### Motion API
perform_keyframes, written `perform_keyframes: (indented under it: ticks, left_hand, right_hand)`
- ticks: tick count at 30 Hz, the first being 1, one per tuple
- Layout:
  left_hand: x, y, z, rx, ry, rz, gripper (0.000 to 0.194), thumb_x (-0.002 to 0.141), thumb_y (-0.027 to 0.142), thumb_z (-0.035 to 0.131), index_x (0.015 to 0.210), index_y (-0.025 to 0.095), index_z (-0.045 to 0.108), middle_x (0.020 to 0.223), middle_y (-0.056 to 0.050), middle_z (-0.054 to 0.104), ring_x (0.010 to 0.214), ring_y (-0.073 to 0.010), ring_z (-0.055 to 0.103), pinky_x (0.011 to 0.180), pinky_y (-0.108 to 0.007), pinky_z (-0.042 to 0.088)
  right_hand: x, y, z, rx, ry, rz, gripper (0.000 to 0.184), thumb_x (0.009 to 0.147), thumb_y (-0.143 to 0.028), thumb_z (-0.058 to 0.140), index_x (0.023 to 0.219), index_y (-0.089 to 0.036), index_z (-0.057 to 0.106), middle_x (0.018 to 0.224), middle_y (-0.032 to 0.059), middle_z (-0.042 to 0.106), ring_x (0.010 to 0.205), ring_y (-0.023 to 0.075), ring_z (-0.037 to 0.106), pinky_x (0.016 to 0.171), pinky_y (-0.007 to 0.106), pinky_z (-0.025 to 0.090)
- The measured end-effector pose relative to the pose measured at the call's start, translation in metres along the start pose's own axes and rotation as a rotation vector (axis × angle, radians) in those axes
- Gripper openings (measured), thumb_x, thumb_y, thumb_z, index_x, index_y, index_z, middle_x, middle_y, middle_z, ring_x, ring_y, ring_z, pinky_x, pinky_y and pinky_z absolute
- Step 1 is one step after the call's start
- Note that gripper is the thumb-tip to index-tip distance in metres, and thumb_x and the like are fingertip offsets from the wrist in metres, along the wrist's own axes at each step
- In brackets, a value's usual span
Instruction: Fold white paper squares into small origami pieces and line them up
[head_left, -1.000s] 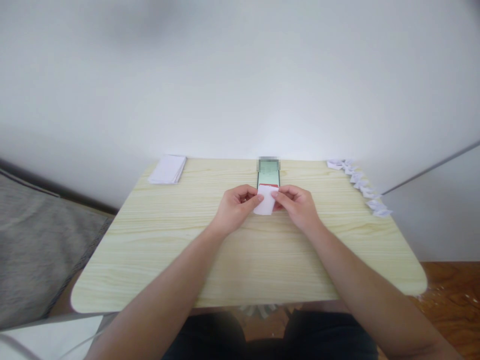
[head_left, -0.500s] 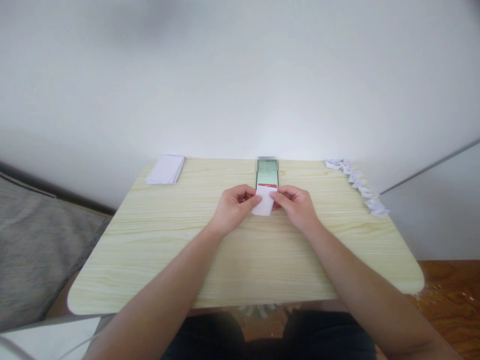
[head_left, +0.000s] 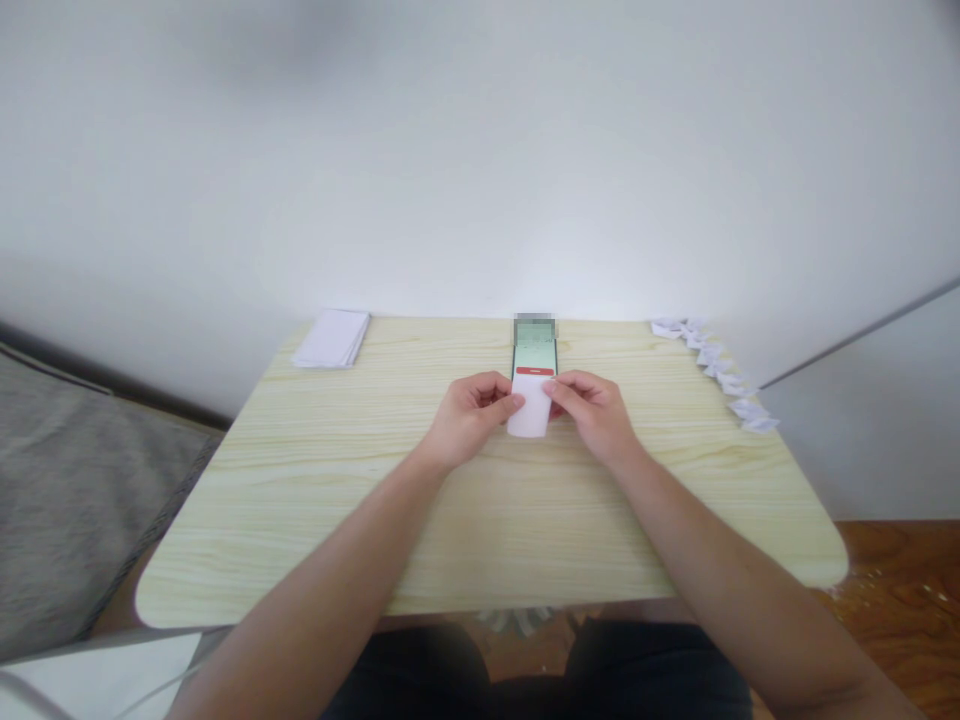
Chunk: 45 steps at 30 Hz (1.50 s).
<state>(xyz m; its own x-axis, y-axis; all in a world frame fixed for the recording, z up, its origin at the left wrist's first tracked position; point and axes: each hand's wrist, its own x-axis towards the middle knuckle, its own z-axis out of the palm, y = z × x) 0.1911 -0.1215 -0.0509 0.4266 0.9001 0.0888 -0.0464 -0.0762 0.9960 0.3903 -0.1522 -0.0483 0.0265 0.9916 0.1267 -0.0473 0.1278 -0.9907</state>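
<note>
A small white piece of paper (head_left: 531, 408) is pinched between both hands in the middle of the table. My left hand (head_left: 474, 410) grips its left edge with thumb and fingers. On the opposite edge, my right hand (head_left: 589, 402) holds it the same way. Just behind the paper lies a phone (head_left: 535, 355) with a pale green screen and a red bar; its lower part is hidden by the paper and hands.
A stack of white paper sheets (head_left: 332, 338) lies at the table's back left. Several folded paper pieces (head_left: 720, 368) form a row along the right edge. The wood-patterned table (head_left: 300, 500) meets a white wall (head_left: 480, 180). Grey fabric (head_left: 90, 480) is at the left.
Both hands have stayed nearly in place. The white paper has shifted slightly toward me and to the right, showing more of the phone's red bar.
</note>
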Motion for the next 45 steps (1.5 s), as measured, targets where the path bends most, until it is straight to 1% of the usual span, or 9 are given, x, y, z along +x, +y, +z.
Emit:
perform_keyframes:
  ticks: [7, 14, 20, 27, 33, 36, 40, 43, 45]
  left_hand:
    - [0.003, 0.001, 0.000, -0.039, 0.069, 0.023, 0.025, 0.082, 0.035, 0.076, 0.077, 0.014, 0.065, 0.069, 0.001, 0.060, 0.064, -0.0105, 0.054, 0.060, -0.023, 0.043]
    - [0.005, 0.002, 0.000, -0.060, 0.118, 0.046, 0.026, 0.082, 0.035, 0.077, 0.077, 0.014, 0.064, 0.067, 0.001, 0.060, 0.062, -0.0100, 0.054, 0.059, -0.022, 0.043]
    - [0.007, -0.001, -0.002, -0.060, 0.164, 0.067, 0.026, 0.082, 0.035, 0.077, 0.076, 0.014, 0.063, 0.063, 0.002, 0.059, 0.059, -0.0092, 0.053, 0.057, -0.022, 0.041]
    - [0.008, -0.002, -0.004, -0.072, 0.184, 0.073, 0.026, 0.081, 0.036, 0.078, 0.076, 0.015, 0.064, 0.063, 0.002, 0.060, 0.058, -0.0092, 0.052, 0.057, -0.022, 0.041]
    - [0.008, -0.001, -0.003, -0.067, 0.135, 0.058, 0.027, 0.081, 0.036, 0.079, 0.076, 0.015, 0.063, 0.063, 0.002, 0.058, 0.058, -0.0089, 0.052, 0.056, -0.021, 0.040]
    - [0.007, 0.001, -0.002, -0.074, 0.097, 0.045, 0.027, 0.081, 0.036, 0.079, 0.076, 0.015, 0.063, 0.064, 0.002, 0.059, 0.059, -0.0095, 0.053, 0.056, -0.022, 0.041]
    - [0.006, 0.001, -0.002, -0.125, 0.092, 0.033, 0.027, 0.080, 0.036, 0.079, 0.078, 0.015, 0.063, 0.066, 0.001, 0.061, 0.058, -0.0098, 0.055, 0.056, -0.023, 0.042]
    - [0.004, 0.002, -0.001, -0.164, 0.039, 0.015, 0.027, 0.079, 0.034, 0.080, 0.090, 0.015, 0.065, 0.068, 0.000, 0.065, 0.058, -0.0116, 0.059, 0.058, -0.025, 0.046]
    - [0.003, 0.002, 0.000, -0.170, -0.008, 0.003, 0.032, 0.078, 0.031, 0.081, 0.100, 0.015, 0.064, 0.067, 0.001, 0.065, 0.058, -0.0128, 0.061, 0.060, -0.027, 0.049]
  right_hand:
    - [-0.002, -0.003, -0.001, -0.184, -0.157, 0.032, 0.034, 0.089, -0.044, 0.069, 0.067, -0.018, 0.073, 0.066, 0.0010, 0.071, 0.064, 0.0145, 0.064, 0.063, 0.026, 0.052]
    - [-0.003, -0.002, -0.001, -0.208, -0.158, 0.051, 0.035, 0.089, -0.048, 0.069, 0.070, -0.018, 0.074, 0.067, 0.0025, 0.073, 0.063, 0.0154, 0.068, 0.063, 0.026, 0.052]
    - [-0.005, -0.004, 0.001, -0.206, -0.148, 0.056, 0.032, 0.088, -0.046, 0.071, 0.072, -0.018, 0.075, 0.069, 0.0039, 0.075, 0.063, 0.0151, 0.069, 0.065, 0.027, 0.054]
    - [-0.006, -0.003, 0.000, -0.189, -0.206, 0.064, 0.032, 0.089, -0.045, 0.071, 0.071, -0.018, 0.071, 0.070, 0.0036, 0.074, 0.063, 0.0143, 0.068, 0.065, 0.027, 0.055]
    - [-0.003, 0.003, 0.000, -0.032, -0.171, 0.060, 0.024, 0.085, -0.042, 0.075, 0.082, -0.018, 0.072, 0.071, 0.0009, 0.072, 0.060, 0.0140, 0.068, 0.060, 0.027, 0.056]
    - [-0.002, 0.006, 0.000, 0.020, -0.123, 0.055, 0.025, 0.083, -0.041, 0.077, 0.080, -0.018, 0.070, 0.071, 0.0004, 0.072, 0.056, 0.0141, 0.068, 0.057, 0.027, 0.057]
    - [-0.002, 0.007, -0.001, 0.024, -0.116, 0.065, 0.026, 0.083, -0.041, 0.078, 0.078, -0.017, 0.069, 0.070, 0.0009, 0.072, 0.056, 0.0148, 0.069, 0.056, 0.027, 0.058]
    - [-0.001, 0.006, -0.001, 0.047, -0.099, 0.073, 0.027, 0.081, -0.041, 0.079, 0.077, -0.017, 0.069, 0.070, 0.0013, 0.072, 0.055, 0.0147, 0.069, 0.056, 0.028, 0.059]
    - [-0.001, 0.005, -0.001, 0.071, -0.078, 0.070, 0.027, 0.081, -0.041, 0.080, 0.076, -0.017, 0.069, 0.070, 0.0013, 0.072, 0.054, 0.0144, 0.068, 0.056, 0.028, 0.059]
